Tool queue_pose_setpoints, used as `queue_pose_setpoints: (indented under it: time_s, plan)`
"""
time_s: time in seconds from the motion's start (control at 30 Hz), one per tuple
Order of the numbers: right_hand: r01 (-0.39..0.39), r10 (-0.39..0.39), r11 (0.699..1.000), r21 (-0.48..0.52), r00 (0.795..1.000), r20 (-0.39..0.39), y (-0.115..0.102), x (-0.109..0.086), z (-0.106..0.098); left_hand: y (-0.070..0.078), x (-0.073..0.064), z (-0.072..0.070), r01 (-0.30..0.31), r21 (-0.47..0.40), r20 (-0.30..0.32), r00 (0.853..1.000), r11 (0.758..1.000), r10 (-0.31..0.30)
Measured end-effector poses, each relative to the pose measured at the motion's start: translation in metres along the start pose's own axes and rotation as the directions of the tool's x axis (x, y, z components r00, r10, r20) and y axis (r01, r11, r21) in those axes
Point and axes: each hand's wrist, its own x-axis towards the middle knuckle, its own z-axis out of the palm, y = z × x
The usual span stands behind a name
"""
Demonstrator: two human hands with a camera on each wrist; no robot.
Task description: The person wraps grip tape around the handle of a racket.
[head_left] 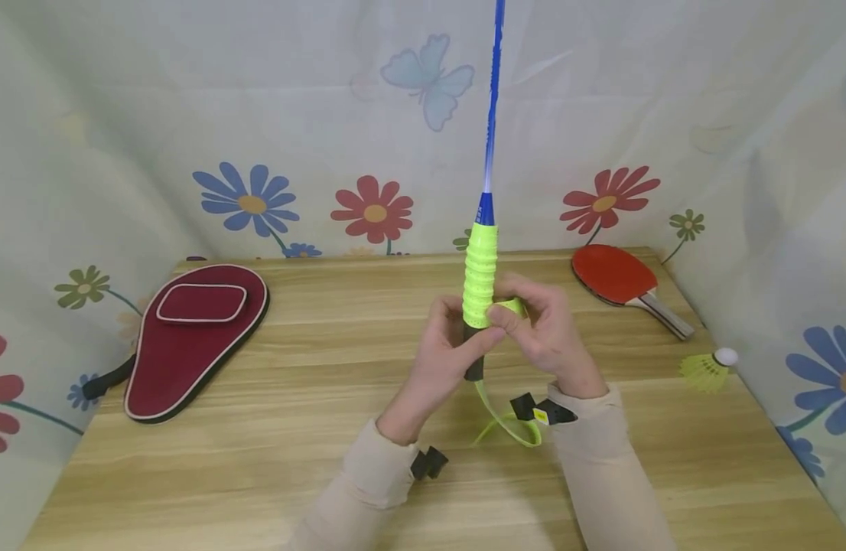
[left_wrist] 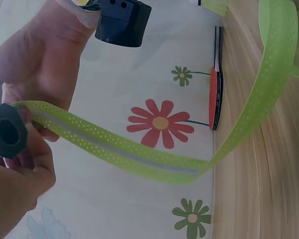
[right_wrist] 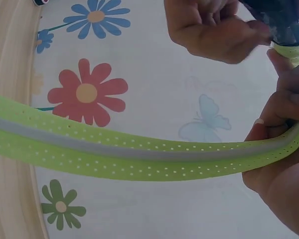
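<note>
Head view: a wood-grain surface (head_left: 313,413). Above it, a blue-shafted badminton racket (head_left: 488,200) is upright, its handle (head_left: 474,367) wrapped in neon-green perforated tape (head_left: 480,275), black below. A dark-red, white-piped case (head_left: 182,352) lies left; a red-faced, wooden-handled table-tennis bat (head_left: 612,274) lies right. The left hand (head_left: 437,352) grips the handle; the right hand (head_left: 548,329) pinches the tape, a loose length trailing lower. Nearest the right edge lies a yellow shuttlecock (head_left: 708,369) with white head. White lettering (head_left: 480,214) on the racket is too small to read.
</note>
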Motion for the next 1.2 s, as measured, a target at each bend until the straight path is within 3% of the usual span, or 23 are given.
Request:
queue_pose_setpoints:
  time_s: [0.23, 0.4, 0.9, 1.13, 1.2]
  plan:
    - [-0.050, 0.046, 0.996, -0.075, 0.998, -0.048, -0.0027, -0.0014, -0.0043, 0.0001, 0.0020, -0.0021, -0.048, 0.147, -0.111, 0.992, 0.988, 0.065]
    - [-0.091, 0.089, 0.994, -0.063, 0.995, -0.037, -0.0029, -0.0009, -0.0048, 0.0027, 0.0030, -0.0040, -0.049, 0.238, -0.140, 0.987, 0.970, 0.084]
    - [-0.088, 0.088, 0.996, 0.003, 0.996, -0.033, 0.0045, 0.0008, -0.0069, 0.0050, 0.0028, -0.0017, -0.051, 0.227, -0.083, 0.994, 0.973, 0.072]
    - [-0.061, 0.062, 0.998, 0.025, 0.997, -0.052, 0.0059, 0.0009, -0.0049, 0.0051, 0.0019, -0.0007, -0.056, 0.236, -0.093, 0.993, 0.970, 0.079]
    - [-0.051, 0.052, 0.999, 0.020, 0.997, -0.057, 0.0060, 0.0017, -0.0031, 0.0044, 0.0028, -0.0005, -0.059, 0.201, -0.100, 0.992, 0.978, 0.080]
